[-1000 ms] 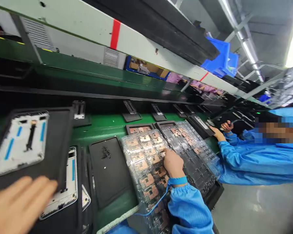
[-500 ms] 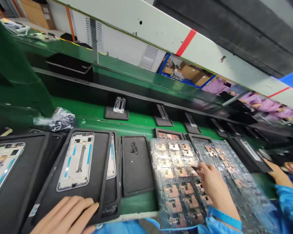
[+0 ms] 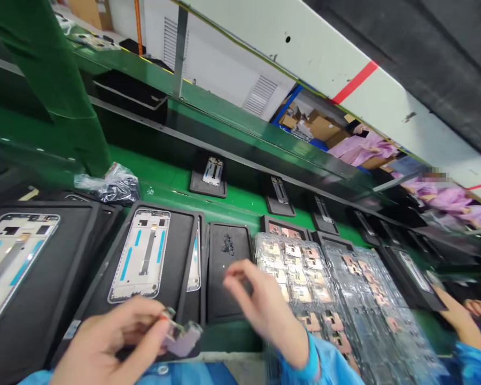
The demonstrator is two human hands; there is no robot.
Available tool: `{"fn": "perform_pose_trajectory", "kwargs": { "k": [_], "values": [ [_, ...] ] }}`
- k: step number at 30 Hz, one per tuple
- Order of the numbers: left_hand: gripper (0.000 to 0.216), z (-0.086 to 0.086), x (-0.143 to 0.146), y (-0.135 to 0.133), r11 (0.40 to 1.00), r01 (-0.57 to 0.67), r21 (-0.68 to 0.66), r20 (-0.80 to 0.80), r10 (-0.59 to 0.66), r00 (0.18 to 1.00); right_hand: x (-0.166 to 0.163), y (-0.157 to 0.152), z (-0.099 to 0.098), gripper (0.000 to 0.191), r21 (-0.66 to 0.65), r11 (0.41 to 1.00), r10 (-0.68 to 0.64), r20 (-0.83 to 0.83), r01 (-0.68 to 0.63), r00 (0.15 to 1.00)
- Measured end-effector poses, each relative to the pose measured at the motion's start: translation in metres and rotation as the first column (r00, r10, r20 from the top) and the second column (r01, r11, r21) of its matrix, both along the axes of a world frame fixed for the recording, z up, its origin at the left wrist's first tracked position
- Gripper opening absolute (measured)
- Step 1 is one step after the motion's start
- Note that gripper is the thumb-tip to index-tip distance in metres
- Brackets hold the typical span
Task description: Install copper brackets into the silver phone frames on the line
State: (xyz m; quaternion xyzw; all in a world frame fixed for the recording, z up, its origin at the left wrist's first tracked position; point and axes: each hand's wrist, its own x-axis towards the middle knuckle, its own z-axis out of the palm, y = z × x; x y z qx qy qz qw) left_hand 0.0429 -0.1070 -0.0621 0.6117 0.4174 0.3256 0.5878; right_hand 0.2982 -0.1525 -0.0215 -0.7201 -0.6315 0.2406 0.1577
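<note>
Circuit board [image 3: 183,340]: we see it near the white phone frame [image 3: 142,251], toward us.
Left hand [image 3: 112,337]: low, fingers pointing right, thumb and forefinger pinching the board's end.
Right hand [image 3: 262,299]: over the black tray [image 3: 219,302], fingertips drawn together (we cannot tell whether around anything).

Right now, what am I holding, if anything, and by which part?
Your left hand pinches a small circuit board by its left end, between thumb and fingers. Nothing shows in your right hand.
</note>
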Motion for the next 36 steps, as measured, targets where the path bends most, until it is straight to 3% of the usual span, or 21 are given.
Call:
{"fn": "perform_pose_trajectory", "kwargs": {
  "k": [1, 2, 5, 8, 13, 19, 22, 25, 27, 30, 32, 36],
  "values": [
    [0.021, -0.001, -0.006, 0.006, 0.994, -0.100, -0.031, 0.006, 0.100, 0.995, 0.014, 0.011, -0.011, 0.009, -0.027, 0.998, -0.047, 0.203, 0.053, 0.978],
    [0.025, -0.003, -0.010, 0.010, 0.979, -0.192, -0.063, 0.016, 0.193, 0.981, 0.026, 0.021, -0.023, 0.014, -0.051, 0.996, -0.056, 0.294, 0.074, 0.954],
    [0.032, -0.007, -0.017, 0.017, 0.921, -0.356, -0.159, 0.049, 0.367, 0.929, 0.051, 0.038, -0.056, 0.015, -0.116, 0.992, -0.004, 0.392, 0.054, 0.920],
    [0.037, -0.005, -0.016, 0.018, 0.910, -0.334, -0.245, 0.053, 0.357, 0.933, 0.057, 0.041, -0.076, 0.013, -0.129, 0.991, 0.037, 0.446, 0.023, 0.894],
    [0.046, 0.006, -0.013, 0.023, 0.897, -0.257, -0.360, 0.030, 0.287, 0.958, 0.062, 0.038, -0.087, 0.014, -0.089, 0.995, 0.084, 0.494, -0.046, 0.865],
    [0.035, 0.005, -0.013, 0.031, 0.916, -0.208, -0.342, 0.067, 0.245, 0.967, 0.066, 0.040, -0.099, 0.024, 0.001, 0.989, 0.125, 0.500, -0.145, 0.857],
    [0.029, 0.001, -0.012, 0.032, 0.930, -0.212, -0.300, 0.110, 0.254, 0.961, 0.057, 0.041, -0.090, 0.024, 0.059, 0.985, 0.117, 0.466, -0.163, 0.877],
    [0.027, -0.001, -0.011, 0.032, 0.951, -0.181, -0.251, 0.107, 0.213, 0.971, 0.029, 0.034, -0.055, 0.021, 0.090, 0.981, 0.130, 0.363, -0.174, 0.923],
    [0.023, -0.002, -0.010, 0.030, 0.969, -0.152, -0.194, 0.074, 0.169, 0.983, 0.000, 0.026, -0.024, 0.021, 0.057, 0.988, 0.137, 0.126, -0.145, 0.983],
    [0.014, -0.002, -0.007, 0.026, 0.991, -0.133, -0.006, 0.010, 0.133, 0.991, -0.042, 0.017, 0.011, 0.021, -0.022, 0.993, 0.109, -0.240, -0.118, 0.965],
    [0.011, -0.001, -0.004, 0.025, 0.983, -0.135, 0.124, -0.010, 0.138, 0.990, -0.061, 0.016, 0.018, 0.020, -0.036, 0.994, 0.086, -0.306, -0.102, 0.948],
    [0.014, 0.003, -0.003, 0.024, 0.962, -0.138, 0.237, -0.006, 0.143, 0.990, -0.072, 0.017, 0.005, 0.018, -0.046, 0.996, 0.060, -0.312, -0.078, 0.948]
  ]
}}
